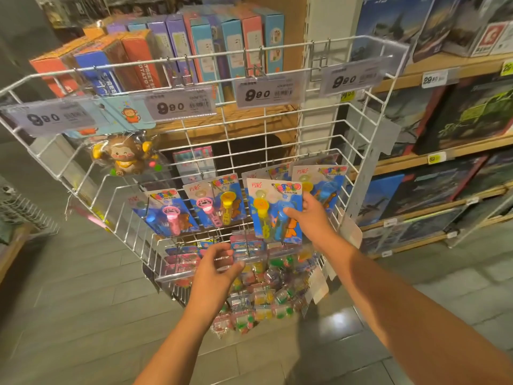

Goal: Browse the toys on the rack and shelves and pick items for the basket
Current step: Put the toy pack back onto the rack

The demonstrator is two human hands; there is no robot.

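A white wire rack (358,151) holds hanging toy cards in tiers. My right hand (308,218) grips a blue card (266,207) with a yellow and a blue bubble toy, thumb on its front, fingers behind its right edge. Similar cards (163,209) (219,201) hang to its left and another (327,176) behind it. My left hand (219,262) holds the edge of a clear pack with a pink label (247,245) on the tier below. A brown monkey toy (126,155) in a clear bag hangs at the upper left. No basket is in view.
Price tags reading 9.90 (263,93) line the rack's top rail. Coloured boxes (194,43) stand on a wooden shelf behind. Large boxed sets (458,112) fill the shelves to the right. Small packed toys (263,295) hang on the lowest tier above a grey tiled floor (83,301).
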